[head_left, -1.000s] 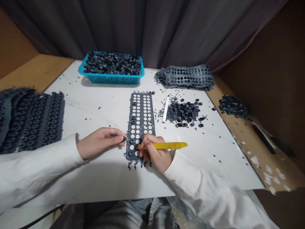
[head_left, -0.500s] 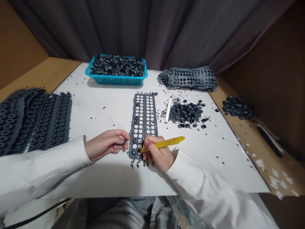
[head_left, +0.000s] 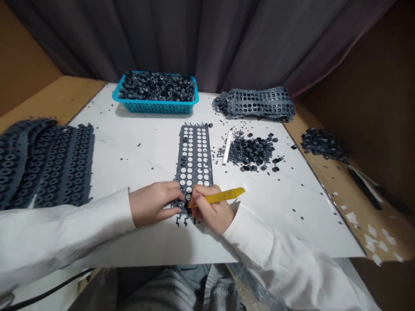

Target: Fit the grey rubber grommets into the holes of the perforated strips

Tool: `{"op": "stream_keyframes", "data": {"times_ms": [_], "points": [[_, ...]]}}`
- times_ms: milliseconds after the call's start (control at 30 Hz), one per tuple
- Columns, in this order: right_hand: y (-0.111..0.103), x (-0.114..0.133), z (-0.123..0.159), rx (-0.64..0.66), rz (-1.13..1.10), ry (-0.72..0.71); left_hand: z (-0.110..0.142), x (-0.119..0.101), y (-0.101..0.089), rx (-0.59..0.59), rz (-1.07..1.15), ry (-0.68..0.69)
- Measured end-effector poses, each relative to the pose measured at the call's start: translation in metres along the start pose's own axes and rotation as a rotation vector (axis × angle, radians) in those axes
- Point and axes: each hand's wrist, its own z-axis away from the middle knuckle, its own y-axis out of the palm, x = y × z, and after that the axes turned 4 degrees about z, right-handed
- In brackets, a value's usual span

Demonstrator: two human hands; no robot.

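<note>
A dark grey rubber sheet (head_left: 194,153) with rows of round holes lies lengthwise before me; white shows through most holes and a few hold dark rings. My left hand (head_left: 158,201) grips its near left edge, thumb and forefinger on either side of a dark ring (head_left: 180,204). My right hand (head_left: 212,209) is closed around a slim yellow tool (head_left: 223,196), held like a pen. The tool's lower end meets the sheet beside the left fingertips; its working tip is hard to make out. Small hooked tabs stick out from the sheet's near end.
A blue basket (head_left: 155,106) full of dark rings stands at the back. Stacked perforated sheets (head_left: 262,103) lie back right, ringed sheets (head_left: 65,168) at left. A white pen-like tool (head_left: 227,147) rests beside a pile of small dark pieces (head_left: 253,151). White scraps (head_left: 372,242) lie far right.
My left hand has moved right, from beside the sheet onto its near left edge. The small dark piece seen in its fingers no longer shows clearly. The right hand stays nearly in place.
</note>
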Motion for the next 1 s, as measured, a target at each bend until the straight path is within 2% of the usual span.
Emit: {"op": "stream_keyframes", "data": {"times_ms": [167, 233, 300, 433, 533, 633, 767, 1000], "points": [[0.001, 0.0, 0.0, -0.004, 0.01, 0.004, 0.001, -0.004, 0.009, 0.05, -0.422, 0.243], [0.001, 0.0, -0.001, -0.005, 0.008, 0.014, 0.001, -0.004, 0.01, 0.054, -0.444, 0.288], [0.001, 0.0, -0.001, -0.001, 0.011, 0.017, 0.0, -0.002, 0.01, 0.041, -0.297, 0.23], [0.001, 0.0, 0.0, -0.008, 0.028, 0.015, -0.001, 0.002, 0.003, -0.044, 0.163, -0.089], [0.001, 0.0, -0.001, -0.015, 0.04, 0.012, -0.001, 0.001, -0.001, -0.08, 0.263, -0.231], [0.001, -0.001, -0.001, -0.013, 0.045, 0.001, -0.002, 0.001, -0.002, -0.038, 0.241, -0.228], [0.001, -0.002, 0.0, -0.007, 0.028, -0.005, -0.001, 0.003, -0.003, 0.048, 0.178, -0.14], [0.001, 0.001, 0.003, -0.013, 0.054, -0.015, 0.008, 0.0, 0.007, -0.024, 0.054, -0.067]]}}
